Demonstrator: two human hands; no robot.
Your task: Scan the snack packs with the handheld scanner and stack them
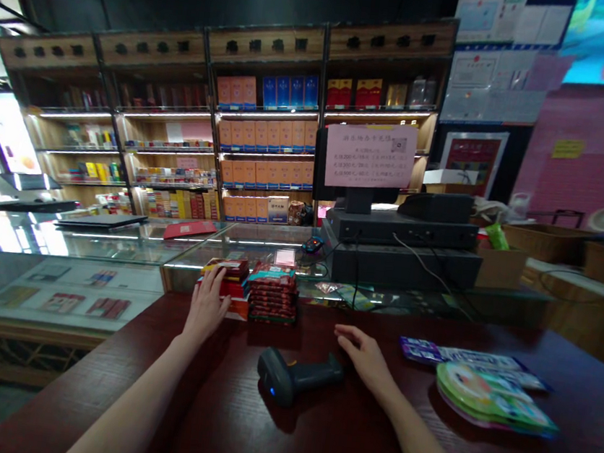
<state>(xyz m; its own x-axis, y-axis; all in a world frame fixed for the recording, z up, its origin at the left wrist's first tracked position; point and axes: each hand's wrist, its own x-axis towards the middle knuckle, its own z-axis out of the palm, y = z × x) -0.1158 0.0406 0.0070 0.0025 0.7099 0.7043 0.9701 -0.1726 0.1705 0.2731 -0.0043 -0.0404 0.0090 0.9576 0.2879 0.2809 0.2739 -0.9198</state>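
Observation:
My left hand point(208, 302) lies with fingers stretched out against a stack of red and orange packets point(235, 305) at the table's back edge. Right beside that stack is a neat pile of dark red snack packets point(272, 299), the top one partly teal. A dark grey barcode scanner point(284, 381) rests on its side in front of me, its blue light lit. To the right of its handle is my right hand point(366, 357), fingers extended and nothing in them. Farther right lie purple packets point(475, 360) and green, rounded packets point(490, 397).
Behind the dark red wooden table point(343, 442) runs a glass display counter point(251, 237). A monitor with a pink paper sign point(370, 156) stands on dark register units point(401, 263), cables hanging down. Lit shelves point(266, 157) of boxes line the back wall. A cardboard box point(500, 267) sits right.

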